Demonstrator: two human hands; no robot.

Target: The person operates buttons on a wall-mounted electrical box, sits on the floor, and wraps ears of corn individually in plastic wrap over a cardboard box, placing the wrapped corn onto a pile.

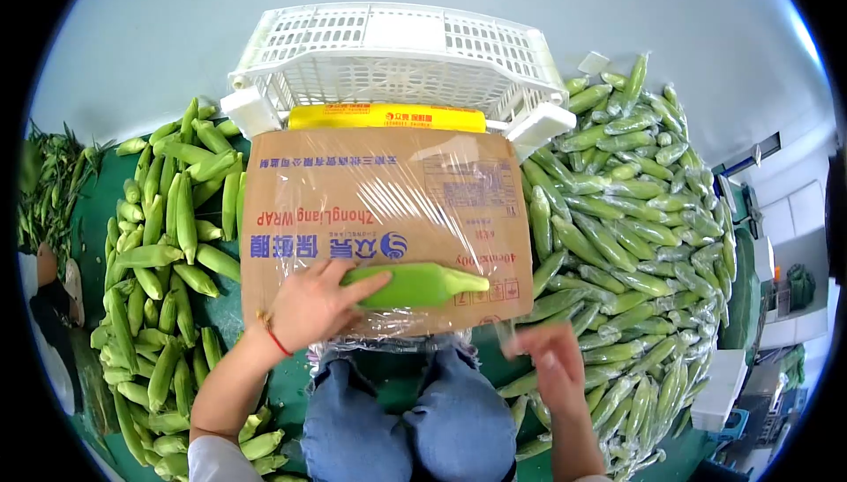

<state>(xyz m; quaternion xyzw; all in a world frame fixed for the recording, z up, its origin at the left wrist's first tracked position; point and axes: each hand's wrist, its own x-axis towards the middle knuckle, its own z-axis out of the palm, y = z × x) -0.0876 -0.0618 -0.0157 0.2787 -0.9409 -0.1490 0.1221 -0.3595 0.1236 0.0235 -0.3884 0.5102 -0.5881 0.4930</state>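
Note:
An ear of corn (410,286) in its green husk lies sideways on clear plastic wrap (397,191) spread over the cardboard box (291,182). My left hand (318,301) grips the corn's left end, thumb and fingers over the husk. At the box's front right corner, my right hand (551,358) is closed in a pinch on an edge of the wrap, which stretches up from the corner to the fingertips. Part of the wrap's front edge hangs over the box above my knees.
Behind the box, a yellow film roll (388,116) rests against a white plastic crate (406,67). Loose unwrapped corn (163,244) is heaped at left. Film-wrapped corn (626,244) is piled at right. My knees (406,420) are below the box. Another person's hand (72,292) shows at far left.

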